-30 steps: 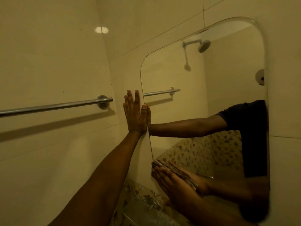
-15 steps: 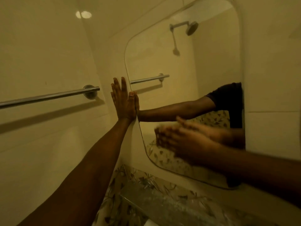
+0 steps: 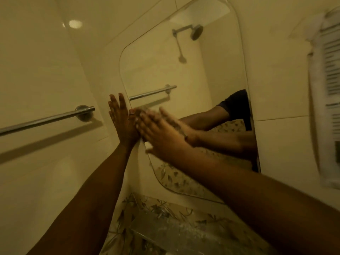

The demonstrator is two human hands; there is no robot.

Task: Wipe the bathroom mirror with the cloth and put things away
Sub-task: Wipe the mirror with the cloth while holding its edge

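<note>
The rounded mirror (image 3: pixel 184 80) hangs on the pale tiled wall and reflects a shower head and a rail. My left hand (image 3: pixel 121 120) lies flat and spread on the wall, right at the mirror's left edge, holding nothing. Just beside it, my right hand (image 3: pixel 158 133) is blurred and presses the cloth (image 3: pixel 148 146) flat against the mirror's left-middle area. Only pale scraps of the cloth show under the palm and fingers. Both of my forearms reach up from the bottom of the view.
A chrome towel rail (image 3: pixel 46 120) runs along the left wall. A printed paper sheet (image 3: pixel 329 89) hangs on the wall right of the mirror. Below the mirror is a band of leaf-patterned tiles (image 3: pixel 165 205) and a grey ledge (image 3: pixel 174 234).
My right hand has swept the cloth up from the mirror's lower edge to its left-middle, beside my left hand. My left hand has stayed flat on the wall.
</note>
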